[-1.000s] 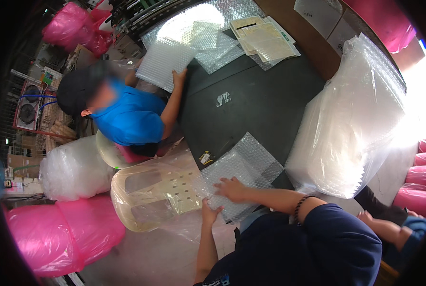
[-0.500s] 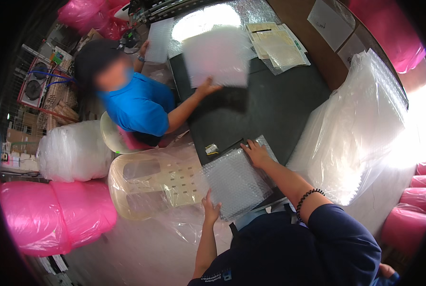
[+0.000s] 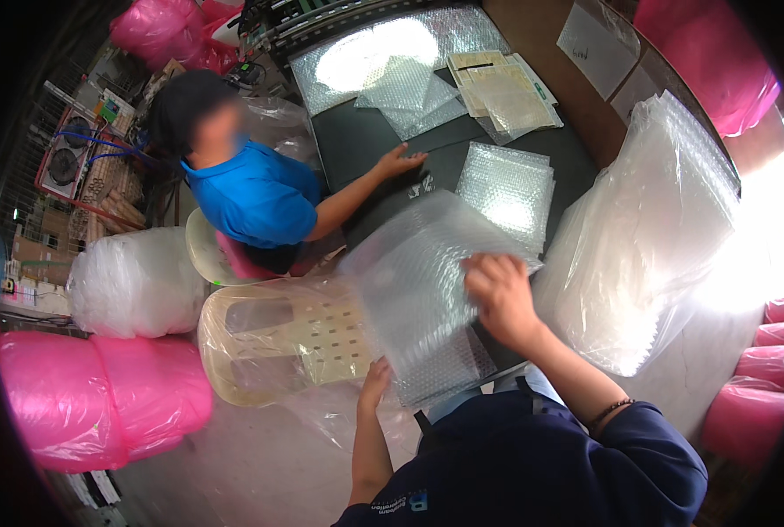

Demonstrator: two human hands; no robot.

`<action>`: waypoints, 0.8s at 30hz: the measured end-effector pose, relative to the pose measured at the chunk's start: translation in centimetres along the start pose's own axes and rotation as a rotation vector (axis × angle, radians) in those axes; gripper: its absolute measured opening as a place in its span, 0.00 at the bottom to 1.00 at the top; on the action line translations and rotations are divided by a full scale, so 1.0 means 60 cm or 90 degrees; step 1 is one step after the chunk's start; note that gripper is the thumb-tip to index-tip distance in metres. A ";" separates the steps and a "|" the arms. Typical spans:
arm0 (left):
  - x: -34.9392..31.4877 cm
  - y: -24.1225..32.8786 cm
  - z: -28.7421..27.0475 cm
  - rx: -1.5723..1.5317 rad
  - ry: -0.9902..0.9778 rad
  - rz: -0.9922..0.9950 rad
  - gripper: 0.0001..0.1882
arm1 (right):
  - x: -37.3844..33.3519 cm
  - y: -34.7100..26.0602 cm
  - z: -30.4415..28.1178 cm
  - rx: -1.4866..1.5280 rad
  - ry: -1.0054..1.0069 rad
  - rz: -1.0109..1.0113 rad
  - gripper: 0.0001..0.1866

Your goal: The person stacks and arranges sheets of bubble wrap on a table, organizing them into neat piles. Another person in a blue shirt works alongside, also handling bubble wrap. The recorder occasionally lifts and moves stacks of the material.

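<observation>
A clear bubble-wrap sheet [image 3: 418, 263] is lifted at a tilt above the near end of the dark table [image 3: 357, 220]. My right hand [image 3: 502, 299] is closed on its right side, fingers curled and slightly blurred. At the sheet's lower left edge, my left hand [image 3: 374, 382] appears to pinch it, though its fingertips are partly hidden. More bubble wrap [image 3: 475, 360] lies under the raised sheet, at the table's front edge. Beyond it, a small stack of bubble-wrap pieces [image 3: 506, 189] rests flat on the table.
Across the table on the left sits a person in a blue shirt [image 3: 256, 189], one open hand [image 3: 399, 161] over the tabletop. Bubble-wrap pieces [image 3: 409, 97] and papers [image 3: 506, 92] lie at the far end. A large plastic-wrapped bundle [image 3: 647, 237] stands right; a cream chair [image 3: 322, 342] stands left.
My right hand has raised the bubble-wrap sheet off the near pile. The other person has let go of a pale sheet and opened the hand. A stack now shows at the table's right side.
</observation>
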State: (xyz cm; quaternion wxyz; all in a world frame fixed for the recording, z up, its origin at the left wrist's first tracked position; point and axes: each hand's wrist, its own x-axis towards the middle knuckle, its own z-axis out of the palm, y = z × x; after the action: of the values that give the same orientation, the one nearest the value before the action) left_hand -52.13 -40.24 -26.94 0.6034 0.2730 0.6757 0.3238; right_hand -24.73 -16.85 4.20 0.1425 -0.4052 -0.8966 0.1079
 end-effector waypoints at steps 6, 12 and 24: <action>0.024 0.059 -0.014 -0.488 -0.101 -0.133 0.35 | -0.117 0.044 0.285 0.137 -0.283 -0.449 0.07; -0.032 0.128 -0.034 -0.405 -0.155 -0.174 0.36 | 0.012 0.011 0.348 0.037 -0.745 -0.317 0.12; 0.001 0.112 0.075 0.214 0.256 0.030 0.11 | 0.218 0.030 0.444 0.067 -0.241 -0.082 0.27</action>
State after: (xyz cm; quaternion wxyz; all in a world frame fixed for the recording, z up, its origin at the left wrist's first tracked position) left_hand -47.80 -35.37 -22.11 0.3955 0.3153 0.8197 0.2688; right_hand -40.88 -7.87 -19.12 -0.0009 -0.3118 -0.9244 0.2195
